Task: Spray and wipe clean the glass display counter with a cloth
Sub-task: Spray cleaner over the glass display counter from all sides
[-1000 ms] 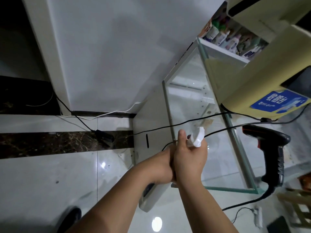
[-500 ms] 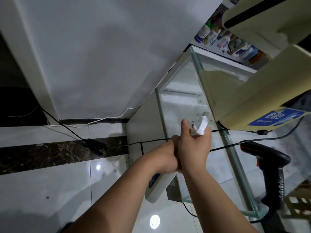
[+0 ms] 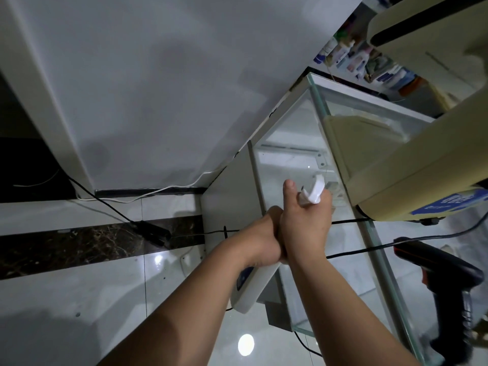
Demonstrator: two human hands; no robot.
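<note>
**Spray step: bottle aimed at the counter, no cloth in sight**

Shop corner: white wall [image 3: 158, 88], glossy tiled floor [image 3: 79, 299] with a dark marble strip. The glass counter [image 3: 343, 286] runs along the right side. A beige machine [image 3: 396, 159] sits on it, black cables [image 3: 369, 249] cross the glass, and a black barcode scanner [image 3: 443, 273] is near its front edge. Shelves of bottles [image 3: 369, 62] are behind.

Both hands are on a white spray bottle [image 3: 250, 289], held over the counter's left edge.
- The right hand [image 3: 306, 225] grips the neck with the thumb up. Its fingers are hidden on the trigger side.
- The left hand [image 3: 261, 239] is pressed against the right and wrapped round the body just below. The bottle's base sticks out under it.
- The nozzle points at the glass near the machine.

Step, as a judgement: spraying. No mist or wet patch is visible, so I can't tell how much is done.

The next move needs a trigger squeeze with the nozzle kept off the machine and scanner. After that a cloth is needed, and none is in view. The cables will likely get in the way of wiping.
</note>
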